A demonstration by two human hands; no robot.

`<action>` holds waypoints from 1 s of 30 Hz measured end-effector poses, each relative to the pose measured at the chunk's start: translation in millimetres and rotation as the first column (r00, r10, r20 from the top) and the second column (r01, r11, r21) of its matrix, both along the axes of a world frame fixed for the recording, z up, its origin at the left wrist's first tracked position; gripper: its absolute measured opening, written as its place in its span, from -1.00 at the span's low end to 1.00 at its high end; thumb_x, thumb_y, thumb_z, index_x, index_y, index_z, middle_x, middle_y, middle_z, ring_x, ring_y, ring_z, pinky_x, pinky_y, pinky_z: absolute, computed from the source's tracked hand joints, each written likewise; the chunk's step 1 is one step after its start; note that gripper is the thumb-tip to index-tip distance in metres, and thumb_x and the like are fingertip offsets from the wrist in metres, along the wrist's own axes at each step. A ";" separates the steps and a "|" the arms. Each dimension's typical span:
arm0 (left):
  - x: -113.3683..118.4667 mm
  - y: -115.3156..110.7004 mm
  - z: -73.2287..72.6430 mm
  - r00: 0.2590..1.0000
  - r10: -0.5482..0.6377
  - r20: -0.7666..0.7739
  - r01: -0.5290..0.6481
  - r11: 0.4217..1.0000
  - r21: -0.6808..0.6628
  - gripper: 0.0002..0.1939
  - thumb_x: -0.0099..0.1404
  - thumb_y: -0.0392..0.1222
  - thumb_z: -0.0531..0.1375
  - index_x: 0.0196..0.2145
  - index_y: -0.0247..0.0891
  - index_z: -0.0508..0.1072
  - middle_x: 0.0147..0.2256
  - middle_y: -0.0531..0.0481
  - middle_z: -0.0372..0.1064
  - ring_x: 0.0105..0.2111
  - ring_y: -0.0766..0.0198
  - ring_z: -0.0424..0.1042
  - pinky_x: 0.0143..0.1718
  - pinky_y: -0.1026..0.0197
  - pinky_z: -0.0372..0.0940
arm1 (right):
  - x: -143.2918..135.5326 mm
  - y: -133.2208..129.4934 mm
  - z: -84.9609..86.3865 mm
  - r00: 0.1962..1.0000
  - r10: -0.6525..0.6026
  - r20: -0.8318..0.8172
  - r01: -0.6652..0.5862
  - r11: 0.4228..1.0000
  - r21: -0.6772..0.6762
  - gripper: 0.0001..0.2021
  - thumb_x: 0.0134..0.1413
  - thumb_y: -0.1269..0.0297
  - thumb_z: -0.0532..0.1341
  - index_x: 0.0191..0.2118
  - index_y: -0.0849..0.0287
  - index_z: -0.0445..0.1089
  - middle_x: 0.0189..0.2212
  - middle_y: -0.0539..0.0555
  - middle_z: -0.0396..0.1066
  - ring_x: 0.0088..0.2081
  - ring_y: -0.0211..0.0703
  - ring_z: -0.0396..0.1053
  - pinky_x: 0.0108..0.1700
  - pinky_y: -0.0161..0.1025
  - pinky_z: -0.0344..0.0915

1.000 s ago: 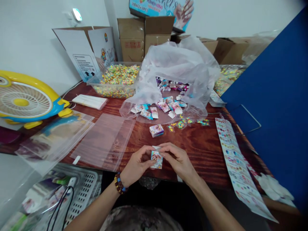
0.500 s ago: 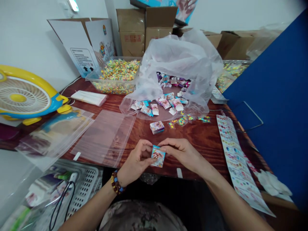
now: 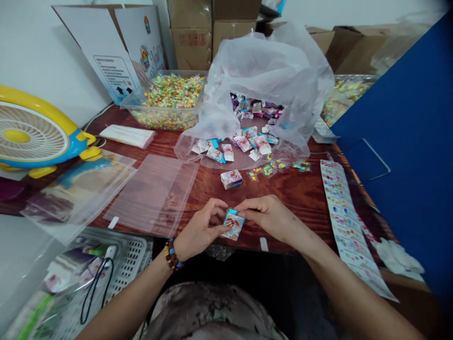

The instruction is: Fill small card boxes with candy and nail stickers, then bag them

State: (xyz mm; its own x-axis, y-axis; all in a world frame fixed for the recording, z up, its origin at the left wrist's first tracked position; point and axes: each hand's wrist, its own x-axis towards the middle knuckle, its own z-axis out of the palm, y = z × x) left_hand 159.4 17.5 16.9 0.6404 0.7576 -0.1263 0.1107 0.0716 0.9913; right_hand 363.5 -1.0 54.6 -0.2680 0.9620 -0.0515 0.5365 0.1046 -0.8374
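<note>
Box, likely light, thin card that creases easily
I have the left hand gripping its left side and the right hand pinching its top right corner, over the near edge of the surface; I'd hold the side edges gently, not squeeze the faces

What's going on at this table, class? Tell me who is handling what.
A person's left hand holds a small printed box above the near edge of the table, while the right hand has its fingertips at the box's top edge. Just beyond sits a small stack of boxes. Farther back, more boxes spill from a whitish plastic bag, with colourful little packets near its mouth.
</note>
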 end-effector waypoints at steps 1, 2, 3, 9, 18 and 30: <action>0.2 0.4 -0.8 1.000 0.002 0.000 -0.002 1.000 0.000 -0.65 0.20 -0.27 0.25 -0.10 -0.18 0.23 -0.30 0.07 0.38 -0.34 0.31 0.42 -0.28 0.24 0.31 | -0.2 -0.5 0.9 1.000 0.015 0.021 -0.015 1.000 0.026 -0.77 0.09 0.41 0.16 -0.31 0.14 0.60 -0.52 -0.04 0.53 -0.49 -0.28 0.40 -0.40 -0.38 0.22; 0.5 0.6 -1.8 1.000 0.007 0.002 -0.007 1.000 -0.004 -0.65 0.19 -0.27 0.25 -0.10 -0.18 0.23 -0.30 0.07 0.38 -0.34 0.31 0.42 -0.28 0.24 0.31 | -0.3 -1.0 1.6 0.999 0.030 0.039 -0.032 0.998 0.054 -0.76 0.09 0.43 0.15 -0.30 0.13 0.60 -0.49 -0.03 0.55 -0.47 -0.27 0.43 -0.39 -0.38 0.23; 0.8 0.7 -2.7 1.000 0.014 0.007 -0.013 1.000 -0.010 -0.65 0.18 -0.28 0.25 -0.10 -0.18 0.24 -0.31 0.07 0.37 -0.35 0.32 0.42 -0.29 0.25 0.31 | -0.3 -1.4 1.8 0.998 0.045 0.054 -0.050 0.995 0.083 -0.75 0.10 0.45 0.15 -0.28 0.12 0.60 -0.45 -0.02 0.56 -0.45 -0.26 0.46 -0.37 -0.37 0.25; 5.7 0.1 -7.1 0.996 0.063 0.070 -0.058 0.996 -0.073 -0.58 0.16 -0.25 0.27 -0.02 -0.20 0.30 -0.33 0.07 0.35 -0.40 0.35 0.39 -0.35 0.26 0.33 | 0.6 -7.7 -6.8 0.996 0.073 0.058 -0.083 0.973 0.215 -0.75 0.18 0.37 0.12 -0.17 0.12 0.56 -0.28 0.08 0.59 -0.27 -0.13 0.53 -0.18 -0.27 0.39; 11.8 0.3 -11.4 0.990 0.072 0.119 -0.054 0.988 -0.148 -0.55 0.15 -0.22 0.29 0.01 -0.21 0.37 -0.29 0.02 0.41 -0.35 0.29 0.42 -0.31 0.22 0.38 | -3.5 -24.1 -28.2 0.960 -0.169 -0.224 0.199 0.973 0.120 -0.81 0.12 0.31 0.20 -0.21 0.06 0.56 -0.21 0.03 0.58 -0.20 -0.12 0.52 -0.11 -0.24 0.42; 20.8 7.1 -19.7 0.997 -0.001 0.074 0.022 0.959 -0.281 -0.59 0.10 -0.17 0.30 -0.08 -0.21 0.35 -0.28 0.02 0.39 -0.37 0.25 0.48 -0.39 0.19 0.44 | 11.1 -10.4 -43.8 0.904 -0.207 -0.375 0.138 0.970 -0.202 -0.86 -0.02 0.23 0.29 -0.32 0.14 0.53 -0.38 0.02 0.50 -0.37 -0.19 0.44 -0.35 -0.31 0.40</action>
